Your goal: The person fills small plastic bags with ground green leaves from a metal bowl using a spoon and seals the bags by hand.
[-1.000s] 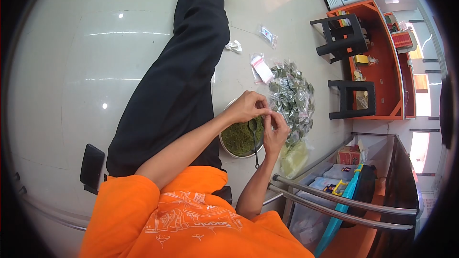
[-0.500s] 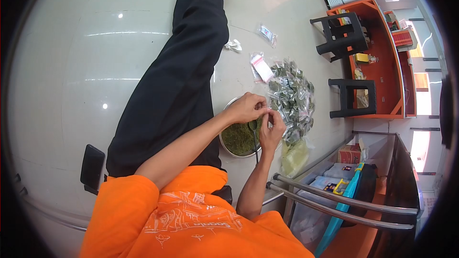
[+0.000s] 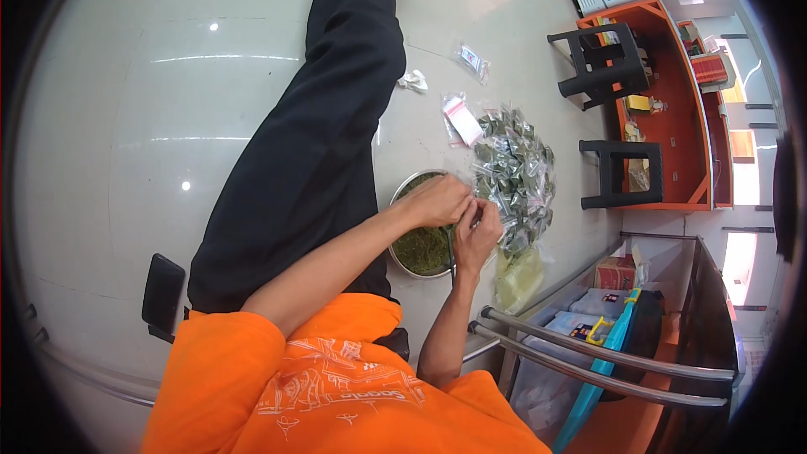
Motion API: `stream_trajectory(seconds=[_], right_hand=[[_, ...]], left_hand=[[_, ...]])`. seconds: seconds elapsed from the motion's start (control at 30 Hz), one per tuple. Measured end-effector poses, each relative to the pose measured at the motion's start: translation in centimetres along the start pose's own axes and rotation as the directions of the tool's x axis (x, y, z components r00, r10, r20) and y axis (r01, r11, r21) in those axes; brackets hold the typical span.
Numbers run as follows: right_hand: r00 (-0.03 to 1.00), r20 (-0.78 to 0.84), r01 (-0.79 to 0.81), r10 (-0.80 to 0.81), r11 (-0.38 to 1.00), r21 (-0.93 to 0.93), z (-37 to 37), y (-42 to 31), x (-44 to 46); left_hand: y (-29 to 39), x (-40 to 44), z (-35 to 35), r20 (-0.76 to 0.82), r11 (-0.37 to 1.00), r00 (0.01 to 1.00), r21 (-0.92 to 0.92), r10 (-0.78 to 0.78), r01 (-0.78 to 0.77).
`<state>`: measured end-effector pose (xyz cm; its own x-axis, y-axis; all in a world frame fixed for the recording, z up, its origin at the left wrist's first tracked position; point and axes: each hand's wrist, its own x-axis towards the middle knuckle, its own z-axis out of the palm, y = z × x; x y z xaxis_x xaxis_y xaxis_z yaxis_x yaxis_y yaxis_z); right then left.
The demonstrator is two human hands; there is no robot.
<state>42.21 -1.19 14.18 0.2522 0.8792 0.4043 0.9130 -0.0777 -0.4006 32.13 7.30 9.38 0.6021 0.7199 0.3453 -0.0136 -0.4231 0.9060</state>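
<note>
My left hand and my right hand meet over the right side of a round metal bowl. Finely shredded green-brown dry material fills the bowl. Both hands are closed in a pinch, fingertips together; whatever lies between them is too small and hidden to make out. A dark spoon shows beside my right hand, its handle running down near the wrist; whether it is held I cannot tell. Just beyond the fingers lies a heap of small clear plastic bags with green contents.
A packet of empty zip bags, another small packet and crumpled tissue lie on the tiled floor. A yellowish plastic bag touches the heap. Black stools, a metal-railed rack and a phone are around me.
My left hand has lowered slightly and turned, its back now covering more of the bowl and spoon. My right hand stays nearly in place, still meeting it at the fingertips.
</note>
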Motion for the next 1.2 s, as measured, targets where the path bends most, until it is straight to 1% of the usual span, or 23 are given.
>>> stream_trajectory(seconds=[0.07, 0.2, 0.27, 0.3, 0.37, 0.4, 0.47, 0.5, 0.53, 0.6, 0.63, 0.7, 0.73, 0.8, 0.83, 0.9, 0.93, 1.0, 1.03, 1.07, 1.1, 1.13, 1.2], right_hand=[[0.997, -0.078, -0.030, 0.027, 0.999, -0.037, 0.8, -0.1, -0.5], [0.988, -0.152, -0.043, 0.038, 0.999, -0.031, 2.4, 0.4, -1.0], [0.952, -0.289, -0.147, 0.104, 0.980, -0.131, 2.2, 1.6, -0.4], [0.952, -0.289, -0.148, 0.105, 0.980, -0.133, 1.9, 2.1, -0.2], [0.958, -0.252, -0.158, 0.137, 0.985, -0.066, 1.0, 1.3, 0.9], [0.959, -0.250, -0.156, 0.134, 0.985, -0.070, 0.7, 0.7, 1.2], [0.974, -0.210, -0.080, 0.091, 0.995, 0.057, 0.3, -1.3, 1.4], [0.982, -0.188, 0.007, -0.004, 1.000, 0.014, 0.0, -1.9, 1.2], [0.982, -0.189, 0.009, -0.005, 1.000, 0.017, -0.1, -2.4, 1.1], [0.973, -0.148, 0.172, -0.176, 0.984, -0.038, -0.2, -3.1, 0.9], [0.973, -0.150, 0.171, -0.175, 0.984, -0.037, -0.1, -2.7, 0.8], [0.991, -0.044, 0.129, -0.126, 0.990, 0.057, -0.1, -1.3, 0.9], [0.991, -0.047, 0.129, -0.126, 0.990, 0.056, -0.3, -0.7, 1.0], [0.996, 0.092, -0.020, 0.005, 0.987, 0.161, -0.7, 0.4, 1.2], [0.996, 0.091, -0.018, 0.004, 0.987, 0.162, -0.7, 1.5, 1.2], [0.977, 0.131, -0.208, 0.169, 0.895, 0.394, -0.5, 3.2, 1.0], [0.977, 0.133, -0.209, 0.169, 0.895, 0.394, -0.7, 3.0, 0.9], [0.972, 0.075, -0.233, 0.221, 0.894, 0.384, -1.3, 2.6, 0.8], [0.972, 0.076, -0.235, 0.224, 0.893, 0.383, -1.4, 2.8, 0.6], [0.975, 0.066, -0.217, 0.210, 0.862, 0.457, -1.5, 3.0, 0.5], [0.979, 0.055, -0.197, 0.198, 0.826, 0.528, -1.5, 3.2, 0.3], [0.978, 0.054, -0.199, 0.201, 0.826, 0.528, -1.7, 2.6, 0.3], [0.964, 0.212, -0.261, 0.162, 0.730, 0.631, -2.2, 1.4, -0.1]], left_hand=[[0.2, 0.0, 0.1, 0.008, 0.997, 0.997, 0.011, -0.072, 0.072], [-0.1, -0.4, 0.2, -0.049, 0.998, 0.997, 0.001, -0.061, 0.061], [-0.1, -0.8, 0.2, 0.010, 0.989, 0.991, 0.067, -0.133, 0.132], [0.2, -0.9, 0.5, 0.011, 0.989, 0.991, 0.065, -0.134, 0.133], [1.0, -0.8, 1.1, -0.110, 0.993, 0.989, 0.052, -0.098, 0.104], [0.9, -0.7, 0.9, -0.112, 0.993, 0.989, 0.048, -0.098, 0.104], [0.8, -0.4, 0.0, -0.151, 0.979, 0.968, -0.010, -0.200, 0.201], [1.0, -0.2, -0.4, -0.178, 0.964, 0.948, -0.007, -0.263, 0.266], [0.8, -0.2, -0.5, -0.180, 0.964, 0.948, -0.003, -0.262, 0.265], [0.4, -0.3, -0.6, -0.198, 0.976, 0.956, -0.021, -0.216, 0.216], [0.4, -0.3, -0.6, -0.198, 0.976, 0.956, -0.019, -0.215, 0.215], [0.4, -0.4, -0.7, -0.136, 0.991, 0.982, -0.010, -0.133, 0.133], [0.5, -0.4, -0.8, -0.136, 0.991, 0.982, -0.009, -0.130, 0.130], [0.8, -0.5, -0.7, -0.063, 0.996, 0.994, 0.014, -0.088, 0.089], [1.0, -0.5, -0.7, -0.064, 0.996, 0.994, 0.014, -0.087, 0.088], [1.3, -0.7, -0.9, 0.131, 0.990, 0.991, 0.138, -0.029, 0.010], [1.8, -0.8, -1.3, 0.130, 0.990, 0.991, 0.138, -0.030, 0.012], [2.7, -0.8, -2.1, 0.250, 0.995, 0.964, 0.012, 0.092, -0.098], [2.8, -0.8, -2.2, 0.252, 0.995, 0.964, 0.012, 0.091, -0.097], [3.0, -0.7, -2.3, 0.033, 0.953, 0.968, 0.171, 0.248, -0.250], [3.0, -0.6, -2.4, -0.061, 0.914, 0.939, 0.257, 0.339, -0.313], [2.9, -0.5, -2.4, -0.154, 0.867, 0.893, 0.353, 0.424, -0.351], [2.6, -0.3, -2.3, -0.120, 0.827, 0.878, 0.412, 0.464, -0.382]])
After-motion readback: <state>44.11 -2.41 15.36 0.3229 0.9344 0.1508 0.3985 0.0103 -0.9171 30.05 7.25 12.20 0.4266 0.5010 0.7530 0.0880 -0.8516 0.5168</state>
